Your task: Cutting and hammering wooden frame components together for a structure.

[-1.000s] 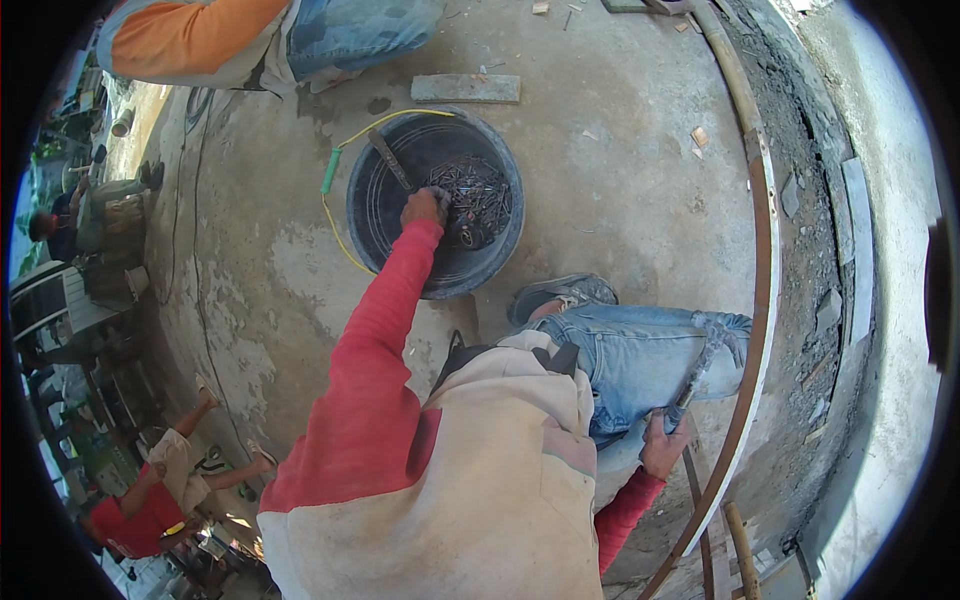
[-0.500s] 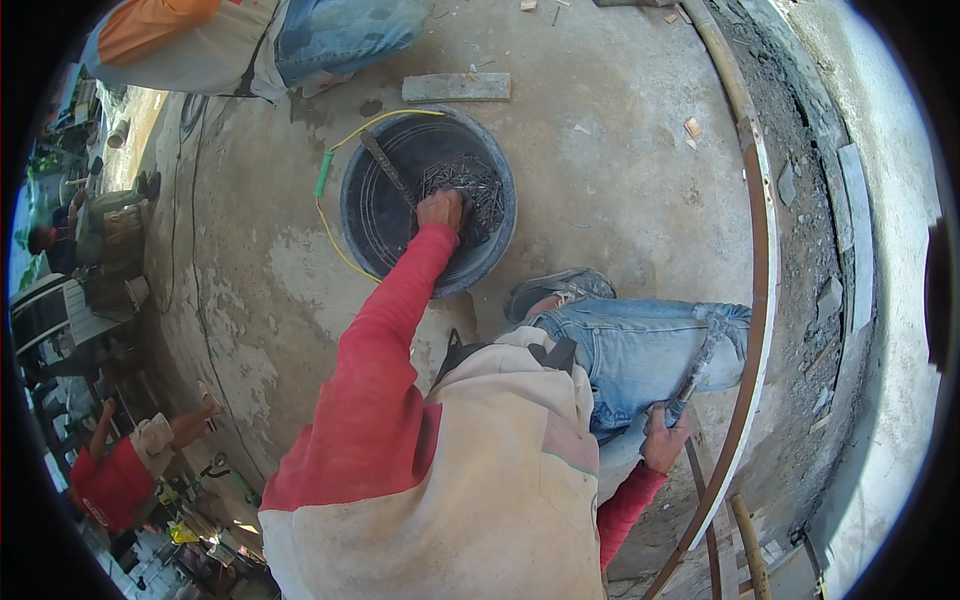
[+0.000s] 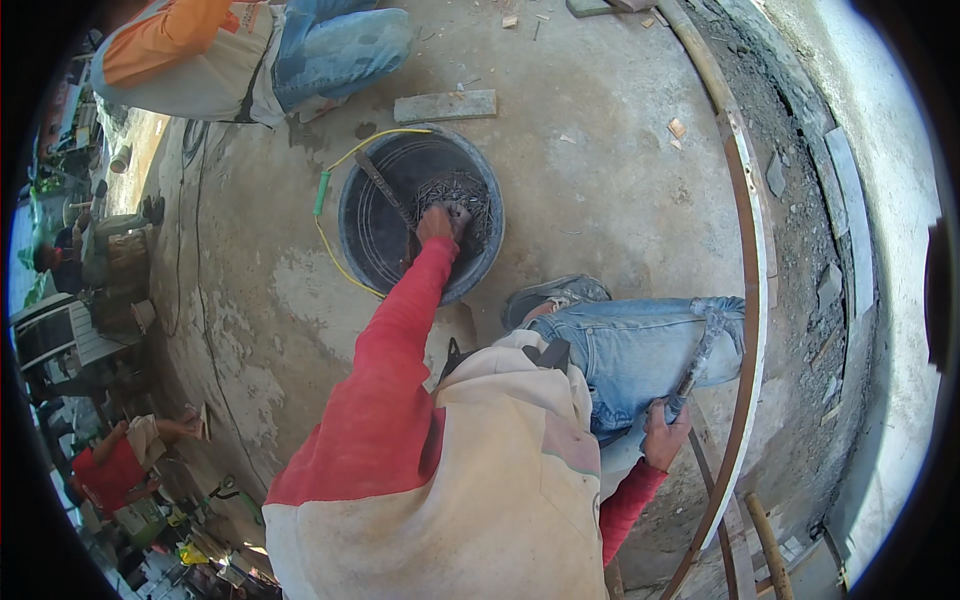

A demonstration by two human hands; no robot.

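My left hand [image 3: 442, 222] reaches down into a black bucket [image 3: 497, 190], its fingers curled against a heap of loose nails [image 3: 465, 190]. What those fingers grip, if anything, is hidden. A ribbed metal bar [image 3: 378, 182] leans inside the bucket, left of that hand. The bucket's yellow handle with a green grip [image 3: 322, 192] hangs over its left side. Low on the right, my right hand [image 3: 665, 435] is closed around the handle of a hammer [image 3: 690, 372]. The hammer's head lies on the blue jeans of my bent leg [image 3: 640, 345].
A flat board piece [image 3: 445, 105] lies beyond the bucket. Another person [image 3: 250, 60] sits at the upper left. A long curved-looking strip [image 3: 755, 300] runs down my right side, beside rubble [image 3: 800, 230] and a wall [image 3: 905, 180]. Cables [image 3: 198, 250] cross the concrete at left.
My left hand stays among the nails, its fingers slightly shifted. The hammer remains in my right hand on the leg. The whole view has tilted slightly.
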